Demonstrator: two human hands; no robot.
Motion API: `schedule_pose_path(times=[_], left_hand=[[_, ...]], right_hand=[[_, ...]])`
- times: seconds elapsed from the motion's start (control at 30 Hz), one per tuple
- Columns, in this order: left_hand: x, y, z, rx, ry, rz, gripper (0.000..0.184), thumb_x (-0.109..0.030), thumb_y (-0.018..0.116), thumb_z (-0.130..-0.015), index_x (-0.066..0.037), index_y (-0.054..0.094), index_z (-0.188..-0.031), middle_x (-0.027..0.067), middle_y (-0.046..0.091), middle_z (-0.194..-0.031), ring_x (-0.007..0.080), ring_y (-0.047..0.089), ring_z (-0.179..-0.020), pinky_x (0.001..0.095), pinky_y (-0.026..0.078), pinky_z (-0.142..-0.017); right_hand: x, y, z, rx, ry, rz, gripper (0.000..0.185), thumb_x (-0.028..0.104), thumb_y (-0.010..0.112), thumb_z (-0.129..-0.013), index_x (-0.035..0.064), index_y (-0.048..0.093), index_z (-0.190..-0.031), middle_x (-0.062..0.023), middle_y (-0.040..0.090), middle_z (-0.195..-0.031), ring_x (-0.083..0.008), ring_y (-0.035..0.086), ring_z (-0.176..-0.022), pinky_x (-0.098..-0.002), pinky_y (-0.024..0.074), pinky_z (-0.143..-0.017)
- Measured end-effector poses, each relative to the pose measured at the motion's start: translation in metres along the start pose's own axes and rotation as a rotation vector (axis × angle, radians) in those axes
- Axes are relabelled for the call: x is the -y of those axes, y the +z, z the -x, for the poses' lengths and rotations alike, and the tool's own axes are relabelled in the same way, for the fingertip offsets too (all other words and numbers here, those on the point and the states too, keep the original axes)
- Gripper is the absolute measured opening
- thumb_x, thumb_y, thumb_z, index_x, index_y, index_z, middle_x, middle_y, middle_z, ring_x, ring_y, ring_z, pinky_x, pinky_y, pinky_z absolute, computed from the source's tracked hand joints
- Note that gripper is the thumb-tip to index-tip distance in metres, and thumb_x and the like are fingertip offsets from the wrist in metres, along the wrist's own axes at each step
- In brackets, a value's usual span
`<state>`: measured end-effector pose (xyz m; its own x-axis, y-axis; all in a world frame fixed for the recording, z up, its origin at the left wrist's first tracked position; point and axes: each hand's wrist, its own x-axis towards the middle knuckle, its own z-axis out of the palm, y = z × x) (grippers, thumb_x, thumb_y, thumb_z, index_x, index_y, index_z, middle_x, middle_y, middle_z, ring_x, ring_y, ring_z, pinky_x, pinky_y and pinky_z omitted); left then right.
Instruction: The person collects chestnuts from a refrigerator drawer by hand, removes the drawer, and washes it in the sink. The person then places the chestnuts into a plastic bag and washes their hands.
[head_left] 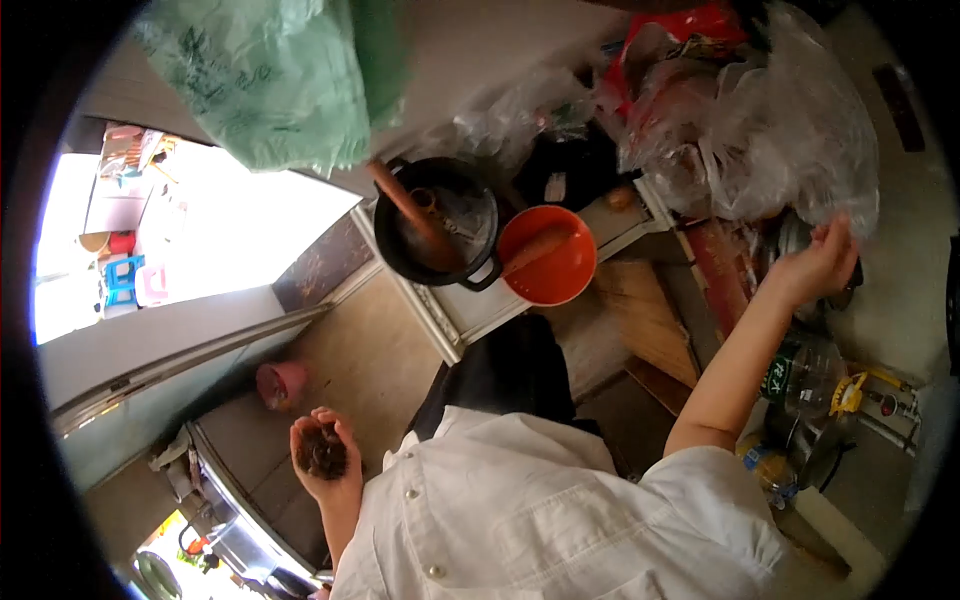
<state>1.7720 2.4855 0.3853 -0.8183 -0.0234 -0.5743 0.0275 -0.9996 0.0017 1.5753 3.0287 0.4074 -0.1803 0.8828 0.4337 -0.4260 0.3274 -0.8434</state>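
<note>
My left hand point(327, 450) is at the lower left, palm up, its fingers curled round a clump of small dark pieces point(322, 452). Stretched out to the upper right, my right hand point(825, 262) has its fingers pinched at the lower edge of a clear plastic bag point(790, 130). On a white-edged surface point(455, 335) ahead of me stands a black pot point(388, 240) with a brown handle-like item point(412, 215) lying across it. Touching distance from the pot, an orange bowl point(560, 278) holds a long orange-brown item point(538, 250).
A green plastic bag point(290, 90) hangs at the upper left. Below it are an open doorway and a pink bucket point(281, 385) on the floor. At the right stand a wooden board point(645, 315), a plastic bottle point(805, 375) and a yellow valve point(848, 394) with pipes.
</note>
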Motion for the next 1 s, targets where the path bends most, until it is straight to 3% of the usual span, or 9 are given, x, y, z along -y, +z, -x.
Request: schedule_pose_path(times=[0.13, 0.23, 0.3, 0.47, 0.57, 0.7, 0.87, 0.93, 1.0], left_hand=[[0.002, 0.000, -0.004, -0.010, -0.006, -0.002, 0.018, -0.023, 0.051, -0.091, -0.011, 0.065, -0.092, 0.0059, 0.054, -0.108, 0.0211, 0.052, -0.106, 0.0420, 0.047, -0.093], [0.002, 0.004, -0.009, 0.028, -0.031, -0.038, 0.020, -0.023, 0.050, -0.092, -0.010, 0.064, -0.094, 0.0061, 0.054, -0.110, 0.0211, 0.052, -0.107, 0.0420, 0.047, -0.094], [0.004, 0.006, -0.012, 0.040, -0.013, -0.055, 0.020, -0.023, 0.049, -0.092, -0.010, 0.065, -0.094, 0.0064, 0.055, -0.110, 0.0212, 0.052, -0.108, 0.0423, 0.046, -0.095], [0.002, 0.000, -0.016, 0.061, -0.002, -0.079, 0.022, -0.024, 0.049, -0.093, -0.010, 0.065, -0.095, 0.0073, 0.056, -0.110, 0.0212, 0.052, -0.108, 0.0423, 0.047, -0.094], [0.007, 0.002, -0.017, 0.066, 0.011, -0.110, 0.021, -0.023, 0.049, -0.093, -0.010, 0.065, -0.094, 0.0074, 0.056, -0.109, 0.0211, 0.052, -0.108, 0.0420, 0.048, -0.093], [0.005, -0.003, -0.019, 0.053, -0.004, -0.089, 0.021, -0.023, 0.049, -0.093, -0.009, 0.065, -0.094, 0.0071, 0.056, -0.109, 0.0207, 0.052, -0.108, 0.0420, 0.047, -0.094], [0.009, -0.004, -0.020, 0.029, 0.028, -0.140, 0.021, -0.023, 0.048, -0.093, -0.008, 0.064, -0.094, 0.0069, 0.055, -0.109, 0.0209, 0.053, -0.107, 0.0418, 0.047, -0.093], [0.012, -0.002, -0.020, 0.033, 0.041, -0.157, 0.021, -0.023, 0.048, -0.093, -0.008, 0.064, -0.094, 0.0068, 0.055, -0.108, 0.0209, 0.053, -0.106, 0.0417, 0.048, -0.093], [0.017, 0.000, -0.018, 0.023, 0.041, -0.162, 0.022, -0.023, 0.048, -0.093, -0.008, 0.064, -0.093, 0.0067, 0.055, -0.108, 0.0208, 0.053, -0.106, 0.0415, 0.048, -0.092]], right_hand=[[0.029, 0.000, -0.019, -0.165, -0.187, -0.031, 0.013, 0.011, 0.067, -0.082, -0.0005, 0.063, -0.086, -0.0063, 0.061, -0.078, -0.0130, 0.050, -0.068, -0.0283, 0.0422, -0.064], [0.054, 0.020, -0.040, -0.194, -0.314, -0.018, 0.016, 0.011, 0.067, -0.082, 0.0010, 0.057, -0.076, -0.0026, 0.056, -0.071, -0.0109, 0.049, -0.066, -0.0269, 0.0403, -0.060], [0.046, 0.018, -0.085, -0.231, -0.411, 0.011, 0.012, 0.009, 0.066, -0.082, -0.0022, 0.061, -0.083, -0.0075, 0.061, -0.082, -0.0144, 0.054, -0.073, -0.0284, 0.0451, -0.064], [0.032, 0.041, -0.180, -0.149, -0.716, 0.226, 0.016, 0.010, 0.068, -0.081, -0.0047, 0.063, -0.086, -0.0129, 0.065, -0.089, -0.0184, 0.060, -0.077, -0.0304, 0.0507, -0.069], [0.020, 0.074, -0.197, -0.079, -0.766, 0.475, 0.014, 0.008, 0.066, -0.081, -0.0036, 0.063, -0.089, -0.0110, 0.066, -0.090, -0.0214, 0.062, -0.077, -0.0328, 0.0514, -0.070], [-0.029, 0.097, -0.234, 0.254, -0.605, 0.184, 0.023, 0.018, 0.063, -0.085, 0.0013, 0.063, -0.101, -0.0135, 0.064, -0.101, -0.0235, 0.060, -0.091, -0.0352, 0.0487, -0.082], [-0.026, 0.144, -0.168, 0.712, -0.243, 0.718, 0.044, 0.022, 0.057, -0.088, 0.0092, 0.046, -0.129, -0.0158, 0.057, -0.116, -0.0280, 0.054, -0.107, -0.0381, 0.0445, -0.090], [-0.033, 0.154, -0.154, 0.809, -0.439, 1.042, 0.047, 0.021, 0.057, -0.088, 0.0104, 0.045, -0.132, -0.0165, 0.057, -0.116, -0.0286, 0.055, -0.107, -0.0387, 0.0445, -0.089], [-0.042, 0.163, -0.139, 0.749, -1.026, 1.447, 0.045, 0.018, 0.060, -0.085, 0.0097, 0.050, -0.128, -0.0169, 0.060, -0.110, -0.0281, 0.058, -0.101, -0.0387, 0.0463, -0.086]])
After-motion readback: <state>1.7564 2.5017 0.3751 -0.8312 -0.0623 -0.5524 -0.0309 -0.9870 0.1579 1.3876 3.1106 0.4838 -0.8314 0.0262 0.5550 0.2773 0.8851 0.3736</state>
